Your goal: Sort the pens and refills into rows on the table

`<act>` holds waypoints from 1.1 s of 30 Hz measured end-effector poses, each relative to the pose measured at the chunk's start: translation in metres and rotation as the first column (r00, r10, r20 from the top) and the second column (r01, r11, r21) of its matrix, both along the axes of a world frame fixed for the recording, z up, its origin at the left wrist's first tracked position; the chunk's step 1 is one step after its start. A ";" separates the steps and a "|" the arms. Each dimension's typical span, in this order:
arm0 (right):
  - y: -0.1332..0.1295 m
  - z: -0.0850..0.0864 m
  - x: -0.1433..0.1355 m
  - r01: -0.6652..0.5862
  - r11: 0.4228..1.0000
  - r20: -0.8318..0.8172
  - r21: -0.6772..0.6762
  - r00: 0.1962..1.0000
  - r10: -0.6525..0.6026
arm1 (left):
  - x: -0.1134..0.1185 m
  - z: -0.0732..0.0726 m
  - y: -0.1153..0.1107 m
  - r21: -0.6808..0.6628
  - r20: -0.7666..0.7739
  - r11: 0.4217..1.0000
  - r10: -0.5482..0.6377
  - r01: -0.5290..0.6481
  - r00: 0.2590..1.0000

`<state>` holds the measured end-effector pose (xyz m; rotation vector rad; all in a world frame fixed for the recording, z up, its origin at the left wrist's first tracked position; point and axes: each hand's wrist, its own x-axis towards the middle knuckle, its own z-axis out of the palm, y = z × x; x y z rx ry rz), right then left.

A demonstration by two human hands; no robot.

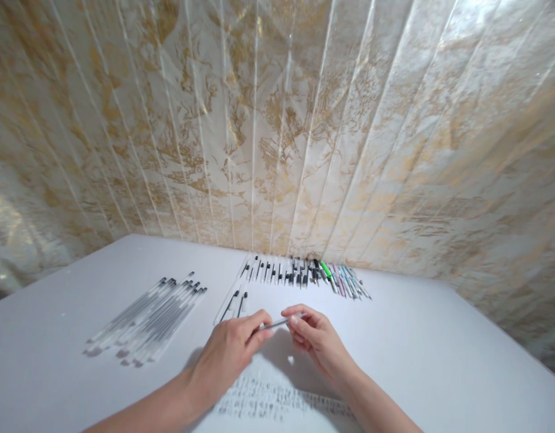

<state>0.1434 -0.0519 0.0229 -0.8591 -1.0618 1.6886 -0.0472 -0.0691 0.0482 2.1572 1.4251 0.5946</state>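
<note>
Both hands meet over the near middle of the table, holding one thin, clear pen with a dark core (279, 323) between them. My left hand (234, 343) pinches its left end, fingers closed and pointing right. The right end sits between the thumb and fingers of my right hand (315, 337), whose other fingers are curled. Just beyond my left hand lie a couple of clear pens with black tips (234, 304). Under and in front of the hands is a sheet with rows of dark handwriting (268, 400), partly covered by the forearms.
A pile of clear, black-ended pens (146, 322) lies on the white table (439, 349) at the left. Along the back edge runs a row of black-and-clear pens (272, 273), a green pen (326, 269) and pastel pens (347, 282). A gold-patterned, shiny curtain (277, 132) hangs behind.
</note>
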 end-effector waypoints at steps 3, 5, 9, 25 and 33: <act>-0.001 -0.001 -0.003 0.074 0.997 -0.020 0.018 0.997 -0.074 | -0.002 0.000 0.003 0.016 0.030 0.999 0.040 -0.040 0.999; 0.001 -0.002 -0.003 0.105 0.995 -0.057 -0.005 0.993 -0.105 | -0.003 -0.001 0.005 0.033 0.071 0.996 0.079 -0.082 0.994; 0.006 -0.004 0.001 0.107 0.989 -0.156 -0.105 0.980 -0.123 | -0.007 -0.002 0.008 0.083 0.185 0.990 0.094 -0.111 0.978; 0.049 0.028 0.062 0.496 0.848 0.029 0.186 0.860 -0.509 | -0.002 0.025 -0.007 -0.043 -0.615 0.999 -0.010 -0.021 0.788; 0.061 0.002 0.003 0.084 0.978 0.520 0.191 0.836 -0.173 | 0.000 0.007 0.016 0.028 -0.631 0.993 0.107 -0.116 0.769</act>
